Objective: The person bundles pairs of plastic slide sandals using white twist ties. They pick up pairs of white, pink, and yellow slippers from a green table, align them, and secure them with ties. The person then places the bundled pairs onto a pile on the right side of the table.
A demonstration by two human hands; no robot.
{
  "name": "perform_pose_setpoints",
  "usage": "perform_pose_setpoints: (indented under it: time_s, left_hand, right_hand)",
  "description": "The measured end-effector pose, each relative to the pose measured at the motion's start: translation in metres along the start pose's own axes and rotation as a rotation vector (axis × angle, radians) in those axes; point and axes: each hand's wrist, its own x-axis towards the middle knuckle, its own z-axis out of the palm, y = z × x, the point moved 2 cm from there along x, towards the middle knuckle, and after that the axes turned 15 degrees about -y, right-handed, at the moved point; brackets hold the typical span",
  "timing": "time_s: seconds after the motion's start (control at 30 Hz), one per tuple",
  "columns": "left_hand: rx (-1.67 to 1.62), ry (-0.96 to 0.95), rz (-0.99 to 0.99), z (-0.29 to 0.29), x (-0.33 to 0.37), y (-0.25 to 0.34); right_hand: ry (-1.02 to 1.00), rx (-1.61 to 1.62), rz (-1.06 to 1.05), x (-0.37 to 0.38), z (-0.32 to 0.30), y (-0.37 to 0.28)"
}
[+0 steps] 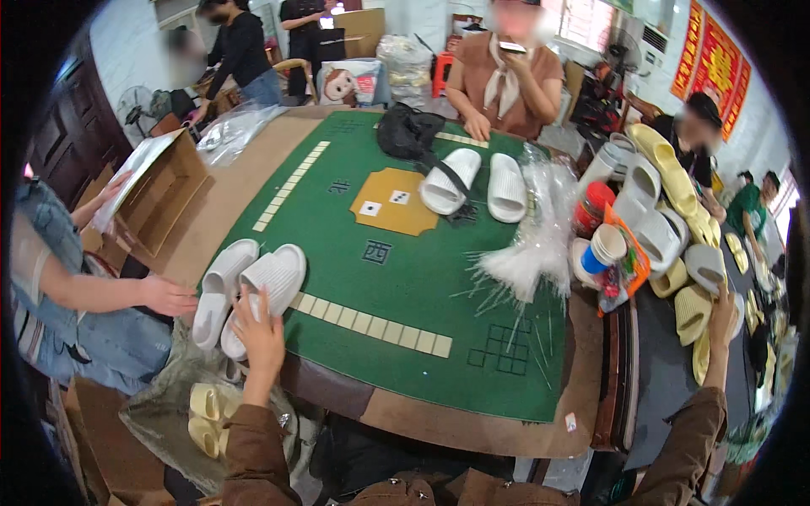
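A pair of white slippers lies at the left edge of the green mat: the outer slipper and the inner slipper. My left hand rests on the inner one, its fingers spread over the near part. Far to the right, my right hand reaches over a dark bench and has its fingers closed at the lower end of a grey slipper. A yellow slipper lies beside that hand. Another white pair, with its left slipper, sits farther back on the mat.
Mahjong tiles line the green mat. Clear bags and white plastic strands, a paper cup and a red-lidded jar crowd the right edge. A person's hand is close to the left pair. An open carton stands behind.
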Motion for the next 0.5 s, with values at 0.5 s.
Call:
perform_pose_setpoints:
  time_s: [0.5]
  left_hand:
    - [0.328,0.046,0.104,0.003,0.043,-0.005]
  right_hand:
    - [0.64,0.6,0.162,-0.12,-0.14,0.126]
